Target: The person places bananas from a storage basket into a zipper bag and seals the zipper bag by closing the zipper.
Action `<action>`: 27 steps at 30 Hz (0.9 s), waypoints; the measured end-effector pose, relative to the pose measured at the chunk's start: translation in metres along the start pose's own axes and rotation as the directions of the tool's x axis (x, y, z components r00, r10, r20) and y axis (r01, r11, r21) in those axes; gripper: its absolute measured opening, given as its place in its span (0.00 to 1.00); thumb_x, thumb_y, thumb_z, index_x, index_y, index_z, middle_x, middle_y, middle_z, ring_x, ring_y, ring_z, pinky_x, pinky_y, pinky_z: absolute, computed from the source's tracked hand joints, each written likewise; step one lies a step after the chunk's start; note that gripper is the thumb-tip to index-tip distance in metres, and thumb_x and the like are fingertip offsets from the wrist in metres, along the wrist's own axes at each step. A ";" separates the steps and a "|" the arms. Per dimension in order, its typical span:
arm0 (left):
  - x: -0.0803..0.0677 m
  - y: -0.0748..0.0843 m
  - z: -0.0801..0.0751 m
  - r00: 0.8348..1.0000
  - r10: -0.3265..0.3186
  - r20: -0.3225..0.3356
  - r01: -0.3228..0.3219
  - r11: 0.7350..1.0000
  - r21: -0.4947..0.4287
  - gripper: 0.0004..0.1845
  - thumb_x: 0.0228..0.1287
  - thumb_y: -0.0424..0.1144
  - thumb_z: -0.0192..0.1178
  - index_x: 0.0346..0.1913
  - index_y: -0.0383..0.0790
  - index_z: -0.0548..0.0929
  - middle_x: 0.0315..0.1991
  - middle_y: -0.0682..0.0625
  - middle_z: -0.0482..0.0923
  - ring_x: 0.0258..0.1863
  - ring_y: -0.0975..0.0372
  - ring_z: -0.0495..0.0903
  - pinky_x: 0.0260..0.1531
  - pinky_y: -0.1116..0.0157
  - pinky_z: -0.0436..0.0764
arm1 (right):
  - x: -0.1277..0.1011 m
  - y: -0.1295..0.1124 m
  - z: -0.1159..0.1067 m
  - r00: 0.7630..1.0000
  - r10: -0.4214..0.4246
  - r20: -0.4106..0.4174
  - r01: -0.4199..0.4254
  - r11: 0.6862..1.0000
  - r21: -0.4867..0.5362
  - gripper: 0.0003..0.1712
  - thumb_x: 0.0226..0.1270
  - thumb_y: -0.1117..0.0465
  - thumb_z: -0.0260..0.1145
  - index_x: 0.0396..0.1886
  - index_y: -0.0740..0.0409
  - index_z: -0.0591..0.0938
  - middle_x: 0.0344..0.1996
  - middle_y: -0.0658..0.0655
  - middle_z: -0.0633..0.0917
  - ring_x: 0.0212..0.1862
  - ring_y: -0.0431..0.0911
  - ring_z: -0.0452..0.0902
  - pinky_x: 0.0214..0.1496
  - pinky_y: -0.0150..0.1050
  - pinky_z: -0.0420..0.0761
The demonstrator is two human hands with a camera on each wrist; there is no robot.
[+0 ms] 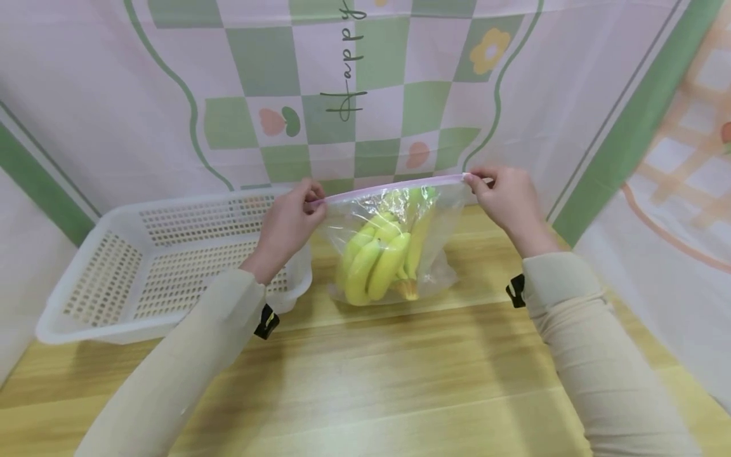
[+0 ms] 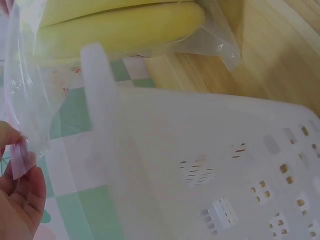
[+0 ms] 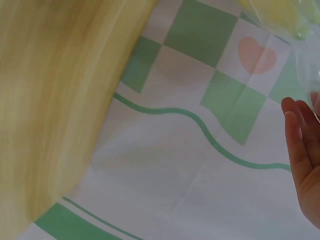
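A clear zip bag [image 1: 451, 254] with a pink-purple top strip hangs between both hands, its lower edge at the wooden table. Inside it lies a bunch of yellow bananas [image 1: 365, 266] with greenish tips. At the strip's left end, the left hand [image 1: 291, 222] pinches the bag between thumb and fingers; the left wrist view shows the pink strip folded in that grip. The right hand [image 1: 508, 197] pinches the opposite top corner. Only part of the right hand [image 3: 305, 155] shows in its wrist view, at the right edge beside the clear plastic.
To the left stands a white perforated plastic basket [image 1: 114, 219], just beside the bag and under the left forearm. The wood-grain table [image 1: 365, 381] stretches toward the front. Behind it hangs a green-and-white checked cloth [image 1: 268, 63].
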State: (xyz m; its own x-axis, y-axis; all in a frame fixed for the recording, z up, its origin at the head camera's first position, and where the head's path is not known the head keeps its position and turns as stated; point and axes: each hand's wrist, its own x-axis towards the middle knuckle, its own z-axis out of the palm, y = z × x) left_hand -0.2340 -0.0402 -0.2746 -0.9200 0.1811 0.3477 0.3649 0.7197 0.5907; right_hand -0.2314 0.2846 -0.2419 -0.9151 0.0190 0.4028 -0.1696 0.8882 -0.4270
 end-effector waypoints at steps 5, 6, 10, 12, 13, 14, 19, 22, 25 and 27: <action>-0.005 0.004 0.005 0.997 0.082 -0.015 -0.078 0.983 0.169 0.11 0.64 0.40 0.57 0.46 0.44 0.85 0.49 0.48 0.85 0.50 0.52 0.81 0.46 0.58 0.81 | -0.006 0.008 0.017 0.997 0.027 -0.077 -0.020 0.996 0.082 0.25 0.73 0.48 0.53 0.55 0.63 0.80 0.48 0.68 0.84 0.40 0.59 0.84 0.30 0.33 0.76; -0.006 0.006 0.007 0.995 0.098 -0.003 -0.095 0.971 0.219 0.13 0.64 0.43 0.57 0.47 0.44 0.85 0.50 0.48 0.84 0.51 0.52 0.80 0.47 0.57 0.81 | -0.008 0.010 0.021 0.995 0.041 -0.086 -0.032 0.994 0.100 0.25 0.73 0.48 0.53 0.56 0.63 0.80 0.49 0.68 0.84 0.40 0.58 0.84 0.29 0.29 0.74; -0.010 0.012 0.016 0.989 0.085 0.117 -0.120 0.936 0.331 0.27 0.66 0.57 0.52 0.59 0.42 0.78 0.61 0.46 0.77 0.60 0.48 0.74 0.58 0.53 0.76 | -0.009 0.015 0.033 0.991 0.088 -0.104 -0.067 0.980 0.186 0.26 0.74 0.48 0.50 0.57 0.62 0.78 0.48 0.68 0.84 0.31 0.47 0.84 0.25 0.21 0.71; -0.011 0.014 0.021 0.981 0.035 0.188 -0.097 0.940 0.328 0.35 0.66 0.63 0.47 0.65 0.41 0.72 0.65 0.44 0.72 0.64 0.46 0.69 0.63 0.50 0.71 | -0.010 0.016 0.038 0.989 0.111 -0.093 -0.088 0.970 0.228 0.28 0.75 0.46 0.48 0.60 0.61 0.76 0.46 0.67 0.83 0.29 0.41 0.82 0.25 0.21 0.72; -0.012 0.015 0.024 0.976 0.001 0.216 -0.071 0.947 0.314 0.37 0.66 0.65 0.46 0.67 0.41 0.70 0.67 0.44 0.69 0.66 0.45 0.67 0.64 0.49 0.70 | -0.011 0.016 0.041 0.990 0.119 -0.081 -0.096 0.965 0.245 0.29 0.74 0.45 0.47 0.62 0.60 0.74 0.45 0.67 0.83 0.28 0.40 0.81 0.26 0.22 0.73; -0.012 0.016 0.026 0.971 -0.031 0.236 -0.041 0.955 0.295 0.39 0.65 0.67 0.45 0.68 0.42 0.68 0.69 0.44 0.68 0.67 0.45 0.66 0.64 0.49 0.69 | -0.012 0.016 0.044 0.990 0.128 -0.058 -0.109 0.960 0.259 0.30 0.74 0.43 0.45 0.65 0.58 0.71 0.46 0.66 0.83 0.29 0.40 0.82 0.28 0.23 0.74; -0.016 0.020 0.037 0.947 -0.155 0.283 0.092 0.970 0.226 0.46 0.62 0.72 0.41 0.74 0.45 0.56 0.73 0.43 0.58 0.69 0.42 0.61 0.61 0.45 0.72 | -0.018 0.010 0.055 0.989 0.128 0.069 -0.142 0.952 0.272 0.37 0.72 0.37 0.43 0.76 0.44 0.53 0.53 0.66 0.80 0.43 0.57 0.84 0.36 0.37 0.79; -0.018 0.022 0.043 0.931 -0.199 0.305 0.146 0.971 0.191 0.51 0.59 0.74 0.43 0.75 0.42 0.50 0.75 0.39 0.53 0.69 0.41 0.62 0.58 0.44 0.75 | -0.021 0.006 0.061 0.987 0.116 0.114 -0.144 0.950 0.276 0.39 0.72 0.36 0.43 0.77 0.41 0.44 0.55 0.68 0.79 0.46 0.60 0.82 0.45 0.50 0.80; -0.018 0.023 0.045 0.915 -0.209 0.347 0.165 0.975 0.152 0.57 0.54 0.72 0.53 0.76 0.38 0.46 0.75 0.37 0.48 0.70 0.41 0.60 0.58 0.43 0.73 | -0.023 0.005 0.065 0.981 0.105 0.163 -0.149 0.946 0.287 0.42 0.72 0.35 0.41 0.77 0.41 0.37 0.58 0.71 0.76 0.50 0.63 0.79 0.55 0.60 0.75; -0.018 0.023 0.044 0.907 -0.188 0.377 0.148 0.980 0.132 0.60 0.51 0.69 0.59 0.76 0.37 0.44 0.75 0.36 0.45 0.71 0.42 0.57 0.60 0.42 0.72 | -0.024 0.006 0.067 0.972 0.100 0.215 -0.166 0.935 0.314 0.43 0.71 0.33 0.38 0.76 0.38 0.32 0.62 0.74 0.72 0.52 0.66 0.77 0.57 0.63 0.73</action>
State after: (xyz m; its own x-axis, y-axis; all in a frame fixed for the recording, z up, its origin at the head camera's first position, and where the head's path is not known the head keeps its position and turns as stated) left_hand -0.2152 0.0024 -0.3001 -0.9568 0.2820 -0.0702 0.2028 0.8209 0.5339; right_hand -0.2354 0.2583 -0.3085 -0.9846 0.0088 0.1748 -0.1217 0.6830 -0.7202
